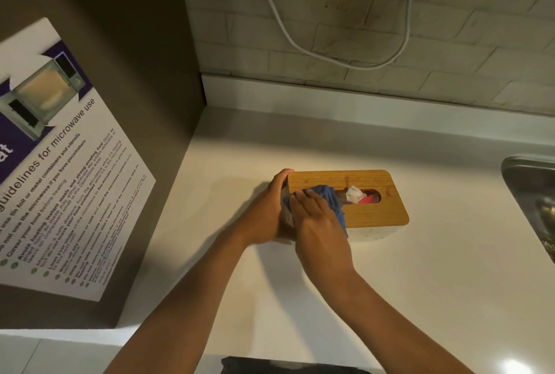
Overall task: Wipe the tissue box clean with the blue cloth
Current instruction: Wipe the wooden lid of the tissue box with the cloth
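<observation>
We see the tissue box [357,202] mid tabletop [420,283] | left hand [270,208] grip curls round its 9 o'clock end | right hand [315,217] presses blue cloth [330,196] flat on the lid | wiping looks half done, 3 o'clock side left.

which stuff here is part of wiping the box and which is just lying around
In the job: tissue box, blue cloth, left hand steadying the box's end, right hand pressing the cloth on the lid.

Lying about: microwave poster, white cable, sink, countertop.
</observation>
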Demonstrator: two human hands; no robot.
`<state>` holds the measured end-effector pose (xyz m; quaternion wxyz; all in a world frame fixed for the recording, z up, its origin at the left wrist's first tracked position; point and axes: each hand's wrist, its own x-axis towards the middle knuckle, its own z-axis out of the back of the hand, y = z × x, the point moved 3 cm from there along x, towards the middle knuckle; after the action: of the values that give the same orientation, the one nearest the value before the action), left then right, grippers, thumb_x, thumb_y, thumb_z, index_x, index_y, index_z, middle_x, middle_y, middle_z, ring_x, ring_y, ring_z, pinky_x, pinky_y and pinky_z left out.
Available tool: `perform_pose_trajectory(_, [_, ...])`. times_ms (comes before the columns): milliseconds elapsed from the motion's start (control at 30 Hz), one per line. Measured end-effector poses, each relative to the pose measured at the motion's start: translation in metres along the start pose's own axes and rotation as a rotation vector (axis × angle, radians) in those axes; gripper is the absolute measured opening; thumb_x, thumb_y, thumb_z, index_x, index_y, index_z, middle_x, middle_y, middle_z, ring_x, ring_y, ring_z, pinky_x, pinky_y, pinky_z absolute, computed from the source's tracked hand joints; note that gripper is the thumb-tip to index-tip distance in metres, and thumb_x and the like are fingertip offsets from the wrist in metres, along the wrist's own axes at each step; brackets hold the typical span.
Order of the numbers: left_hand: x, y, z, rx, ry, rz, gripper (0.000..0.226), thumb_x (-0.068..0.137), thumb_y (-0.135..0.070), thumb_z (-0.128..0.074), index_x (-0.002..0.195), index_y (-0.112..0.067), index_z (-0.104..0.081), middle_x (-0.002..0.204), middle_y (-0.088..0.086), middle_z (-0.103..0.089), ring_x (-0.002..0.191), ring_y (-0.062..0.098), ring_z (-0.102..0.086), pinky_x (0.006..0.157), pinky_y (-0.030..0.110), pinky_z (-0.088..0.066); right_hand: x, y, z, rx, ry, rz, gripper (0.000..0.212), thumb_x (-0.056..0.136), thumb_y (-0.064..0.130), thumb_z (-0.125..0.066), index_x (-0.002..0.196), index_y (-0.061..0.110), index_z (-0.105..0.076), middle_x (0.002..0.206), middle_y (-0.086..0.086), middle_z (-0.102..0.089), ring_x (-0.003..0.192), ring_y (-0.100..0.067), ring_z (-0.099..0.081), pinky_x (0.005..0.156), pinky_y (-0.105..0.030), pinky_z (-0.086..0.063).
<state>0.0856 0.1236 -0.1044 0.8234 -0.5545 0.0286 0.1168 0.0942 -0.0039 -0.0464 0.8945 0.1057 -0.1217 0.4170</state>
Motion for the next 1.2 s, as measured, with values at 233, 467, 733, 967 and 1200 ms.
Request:
perform_pose_trajectory(233, [0.002,0.003,-0.001,0.141,-0.027,-0.068,0.134,0.056,-0.031,-0.099,0.158,-0.031,-0.012,0.152,-0.015,-0.037,0.133,0.005,-0.041,0.103,0.019,-0.040,0.027,-0.011,0.004,-0.053,-0.007,-0.074,0.069,0.029,0.009,-0.096,0.094,-0.002,-0.073,0.092,-0.015,-0.073,0.090,-0.031,-0.070,0.087,-0.040,-0.054])
perform_pose_trajectory(467, [0.002,0.008,0.002,0.132,-0.042,-0.067,0.121,0.070,-0.015,-0.091,0.159,-0.029,-0.011,0.148,-0.008,-0.042,0.133,0.012,-0.046,0.103,0.021,-0.040,-0.001,-0.003,0.002,-0.007,0.014,0.035,0.060,0.046,-0.004,-0.084,0.104,-0.003,-0.071,0.103,-0.015,-0.071,0.103,-0.031,-0.067,0.097,-0.040,-0.049])
perform_pose_trajectory(733, [-0.002,0.003,0.004,0.244,-0.040,-0.199,0.107,0.072,-0.036,-0.085,0.157,-0.029,-0.020,0.141,-0.019,-0.044,0.121,-0.002,-0.055,0.097,0.022,-0.049,0.041,0.004,-0.001,-0.100,-0.006,-0.009,0.033,0.050,0.003,-0.084,0.080,0.001,-0.073,0.080,-0.012,-0.070,0.080,-0.028,-0.066,0.082,-0.036,-0.056])
perform_pose_trajectory(967, [-0.001,0.006,0.001,0.077,-0.021,-0.091,0.132,0.055,-0.033,-0.099,0.156,-0.033,-0.013,0.143,-0.018,-0.038,0.128,0.005,-0.044,0.088,0.000,-0.039,0.019,-0.023,0.004,0.001,0.075,-0.126,0.052,0.056,0.005,-0.086,0.106,0.002,-0.071,0.103,-0.013,-0.071,0.101,-0.030,-0.066,0.093,-0.038,-0.051])
perform_pose_trajectory(1200, [0.007,0.011,-0.001,0.053,-0.013,-0.107,0.131,0.051,-0.035,-0.098,0.156,-0.032,-0.019,0.150,-0.022,-0.038,0.135,0.005,-0.045,0.104,0.020,-0.045,0.049,-0.009,-0.003,-0.002,0.053,-0.126,0.028,0.068,0.007,-0.076,0.095,0.006,-0.072,0.093,-0.010,-0.070,0.091,-0.027,-0.066,0.086,-0.037,-0.053])
